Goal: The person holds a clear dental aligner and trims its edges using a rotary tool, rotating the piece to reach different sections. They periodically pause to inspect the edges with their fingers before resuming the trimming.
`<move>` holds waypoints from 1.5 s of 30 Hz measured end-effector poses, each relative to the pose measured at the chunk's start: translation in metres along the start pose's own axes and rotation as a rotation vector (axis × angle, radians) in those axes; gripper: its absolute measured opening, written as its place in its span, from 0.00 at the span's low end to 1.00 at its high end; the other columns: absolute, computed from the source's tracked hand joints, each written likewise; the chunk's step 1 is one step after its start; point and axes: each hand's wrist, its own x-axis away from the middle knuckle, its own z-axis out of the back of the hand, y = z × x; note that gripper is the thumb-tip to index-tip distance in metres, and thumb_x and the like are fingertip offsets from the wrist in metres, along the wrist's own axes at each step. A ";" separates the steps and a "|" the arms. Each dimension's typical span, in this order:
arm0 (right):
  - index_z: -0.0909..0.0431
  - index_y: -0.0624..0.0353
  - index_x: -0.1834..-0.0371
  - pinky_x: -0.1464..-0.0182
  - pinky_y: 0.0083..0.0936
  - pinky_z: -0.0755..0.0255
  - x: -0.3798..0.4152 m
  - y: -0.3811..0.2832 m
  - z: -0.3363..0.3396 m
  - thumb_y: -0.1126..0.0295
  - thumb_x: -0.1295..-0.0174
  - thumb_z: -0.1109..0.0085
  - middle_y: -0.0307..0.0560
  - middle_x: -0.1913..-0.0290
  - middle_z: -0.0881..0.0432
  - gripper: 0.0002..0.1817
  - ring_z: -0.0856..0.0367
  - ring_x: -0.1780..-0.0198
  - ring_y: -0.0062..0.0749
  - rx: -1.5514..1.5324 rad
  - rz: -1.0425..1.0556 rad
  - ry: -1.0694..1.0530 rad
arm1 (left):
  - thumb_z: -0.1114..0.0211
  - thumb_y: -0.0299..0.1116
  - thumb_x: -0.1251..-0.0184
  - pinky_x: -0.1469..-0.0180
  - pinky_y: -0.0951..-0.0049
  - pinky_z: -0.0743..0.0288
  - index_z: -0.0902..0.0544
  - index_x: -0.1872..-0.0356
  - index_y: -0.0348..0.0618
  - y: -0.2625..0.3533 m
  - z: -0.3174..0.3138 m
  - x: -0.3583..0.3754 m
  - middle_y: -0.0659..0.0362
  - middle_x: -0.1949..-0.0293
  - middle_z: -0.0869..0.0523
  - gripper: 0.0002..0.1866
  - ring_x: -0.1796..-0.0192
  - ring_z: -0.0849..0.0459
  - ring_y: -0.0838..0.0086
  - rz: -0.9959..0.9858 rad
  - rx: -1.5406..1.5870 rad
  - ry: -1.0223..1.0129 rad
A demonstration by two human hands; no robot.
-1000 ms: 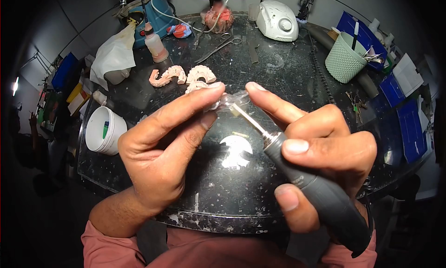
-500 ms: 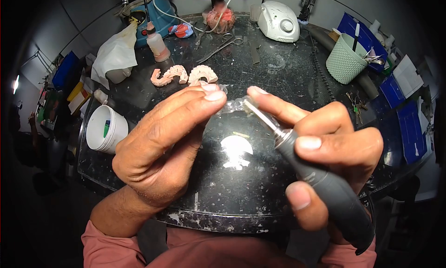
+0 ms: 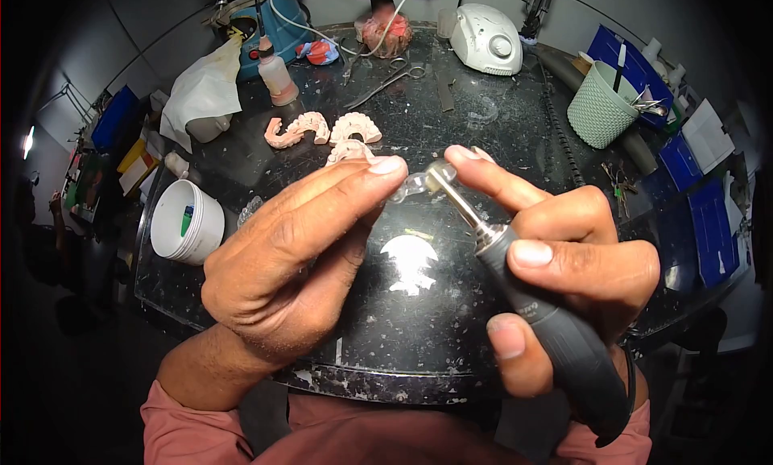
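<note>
My left hand (image 3: 294, 248) is closed, its fingers pinching a clear dental aligner (image 3: 415, 185) by one end. In my right hand (image 3: 576, 248) is a black rotary handpiece (image 3: 555, 320), gripped between thumb and fingers with its metal shank pointing up and left. The small burr tip (image 3: 439, 175) touches, or nearly touches, the free end of the aligner. My right index fingertip lies just beyond that end. Behind my left hand stand several pinkish dental models (image 3: 354, 128), one partly hidden by the fingers. Another clear aligner (image 3: 483, 111) lies farther back on the black table.
A white tub (image 3: 187, 222) stands at the left. Scissor-like forceps (image 3: 386, 85), a pink-liquid bottle (image 3: 278, 77) and a white control unit (image 3: 487, 40) are at the back. A green basket of tools (image 3: 602, 103) stands at right. The black table (image 3: 419, 336) has a chipped front edge.
My left hand has moved slightly right with the aligner, which is now turned differently against the burr. The handpiece has shifted a little left at its lower end.
</note>
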 end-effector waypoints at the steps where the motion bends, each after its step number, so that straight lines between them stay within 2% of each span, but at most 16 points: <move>1: 0.33 0.58 0.52 0.35 0.69 0.36 0.000 0.000 0.001 0.70 0.41 0.38 0.49 0.67 0.33 0.17 0.23 0.58 0.40 0.056 0.010 -0.015 | 0.42 0.09 0.37 0.37 0.67 0.26 0.22 0.45 0.27 0.000 0.000 0.002 0.41 0.45 0.18 0.18 0.42 0.18 0.61 0.016 -0.001 -0.001; 2: 0.33 0.58 0.52 0.34 0.68 0.37 0.003 0.000 -0.002 0.69 0.41 0.36 0.49 0.66 0.32 0.18 0.21 0.54 0.49 0.060 -0.006 0.014 | 0.41 0.10 0.37 0.38 0.68 0.25 0.22 0.44 0.27 0.001 0.000 0.003 0.42 0.45 0.18 0.19 0.42 0.18 0.62 0.032 -0.001 -0.002; 3: 0.33 0.58 0.52 0.34 0.68 0.37 0.003 0.001 -0.002 0.69 0.41 0.36 0.49 0.66 0.32 0.18 0.21 0.54 0.49 0.061 -0.006 0.015 | 0.41 0.10 0.37 0.38 0.68 0.25 0.22 0.44 0.27 0.001 -0.001 0.002 0.42 0.45 0.18 0.19 0.42 0.18 0.62 0.031 -0.001 -0.002; 6: 0.32 0.57 0.49 0.34 0.64 0.38 0.002 0.006 -0.001 0.65 0.40 0.34 0.50 0.62 0.28 0.20 0.25 0.41 0.69 0.123 0.068 -0.048 | 0.40 0.10 0.37 0.38 0.69 0.25 0.25 0.41 0.26 0.004 -0.005 0.002 0.42 0.44 0.18 0.22 0.43 0.17 0.63 0.067 0.034 0.030; 9: 0.33 0.58 0.49 0.34 0.64 0.37 0.004 0.008 -0.001 0.65 0.40 0.35 0.51 0.61 0.28 0.21 0.24 0.42 0.69 0.149 0.054 -0.025 | 0.40 0.12 0.36 0.38 0.69 0.24 0.28 0.38 0.27 0.009 -0.008 0.002 0.43 0.46 0.17 0.23 0.43 0.17 0.64 0.175 0.099 0.046; 11: 0.33 0.58 0.49 0.34 0.64 0.38 0.002 0.009 -0.001 0.65 0.40 0.35 0.51 0.61 0.28 0.21 0.24 0.42 0.69 0.177 0.062 -0.044 | 0.39 0.13 0.37 0.39 0.68 0.23 0.29 0.37 0.27 0.015 -0.009 0.000 0.44 0.48 0.16 0.25 0.44 0.16 0.65 0.400 0.316 0.056; 12: 0.34 0.58 0.48 0.34 0.64 0.38 0.002 0.009 0.000 0.65 0.40 0.35 0.51 0.61 0.28 0.21 0.23 0.43 0.68 0.205 0.070 -0.063 | 0.39 0.13 0.37 0.39 0.68 0.23 0.29 0.37 0.27 0.018 -0.010 -0.001 0.44 0.48 0.16 0.25 0.44 0.16 0.65 0.399 0.317 0.056; 14: 0.34 0.58 0.48 0.34 0.64 0.38 0.003 0.010 -0.002 0.66 0.39 0.36 0.51 0.61 0.29 0.21 0.23 0.43 0.68 0.206 0.054 -0.031 | 0.37 0.15 0.38 0.41 0.68 0.22 0.29 0.36 0.28 0.022 -0.011 -0.004 0.44 0.50 0.14 0.27 0.46 0.15 0.65 0.553 0.583 0.098; 19: 0.35 0.58 0.49 0.32 0.65 0.42 0.003 0.007 -0.001 0.65 0.39 0.36 0.52 0.60 0.29 0.21 0.23 0.43 0.69 0.187 0.026 -0.038 | 0.35 0.16 0.41 0.42 0.67 0.21 0.30 0.36 0.29 0.018 -0.011 -0.006 0.44 0.52 0.14 0.29 0.48 0.14 0.66 0.635 0.715 0.132; 21: 0.35 0.58 0.49 0.32 0.65 0.42 0.003 0.008 0.000 0.65 0.39 0.36 0.52 0.60 0.29 0.21 0.23 0.43 0.70 0.178 0.024 -0.047 | 0.35 0.16 0.41 0.42 0.66 0.21 0.30 0.36 0.29 0.020 -0.009 -0.007 0.45 0.52 0.14 0.29 0.48 0.14 0.66 0.736 0.820 0.115; 29: 0.35 0.59 0.49 0.32 0.66 0.43 0.004 0.010 -0.002 0.69 0.41 0.37 0.53 0.60 0.29 0.20 0.23 0.43 0.70 0.193 0.019 -0.018 | 0.37 0.16 0.40 0.44 0.66 0.18 0.30 0.36 0.29 0.020 -0.011 -0.007 0.45 0.52 0.14 0.28 0.50 0.13 0.65 0.783 0.911 0.152; 37: 0.34 0.58 0.49 0.31 0.67 0.44 0.002 0.006 0.002 0.68 0.40 0.37 0.53 0.60 0.29 0.20 0.24 0.42 0.71 0.159 -0.004 -0.074 | 0.37 0.16 0.40 0.44 0.65 0.18 0.29 0.37 0.29 0.021 -0.011 -0.008 0.45 0.52 0.14 0.27 0.50 0.13 0.65 0.813 0.885 0.152; 45: 0.34 0.57 0.49 0.31 0.65 0.43 0.001 0.006 -0.001 0.64 0.40 0.36 0.52 0.60 0.27 0.21 0.23 0.42 0.68 0.239 -0.005 -0.035 | 0.37 0.18 0.40 0.44 0.65 0.18 0.27 0.40 0.30 0.023 -0.010 -0.011 0.45 0.51 0.14 0.24 0.47 0.14 0.66 0.879 0.921 0.145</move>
